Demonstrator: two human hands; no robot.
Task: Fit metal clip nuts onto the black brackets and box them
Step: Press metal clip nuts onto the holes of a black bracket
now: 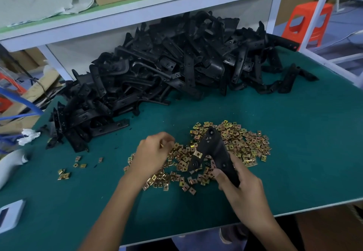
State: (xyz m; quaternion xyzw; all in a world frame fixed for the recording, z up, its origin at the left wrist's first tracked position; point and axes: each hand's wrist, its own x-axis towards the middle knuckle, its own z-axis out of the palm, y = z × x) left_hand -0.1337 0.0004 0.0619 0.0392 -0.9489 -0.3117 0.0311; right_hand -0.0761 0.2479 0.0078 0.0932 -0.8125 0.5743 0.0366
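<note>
On the green table (294,133), far left, about seven loose nuts (64,175) lie apart from the rest, and behind them one big pile (167,64) of black brackets runs along the back, too many to count. Next comes the left hand (153,154), fingers curled and pinching what looks like one nut (162,145) at the edge of one wide heap (245,144) of gold nuts, also too many to count. Over that heap the right hand (237,184) grips one bracket (213,150) by its lower end, with one fitted nut (198,154) on its side, and one orange stool (308,23) stands far right.
</note>
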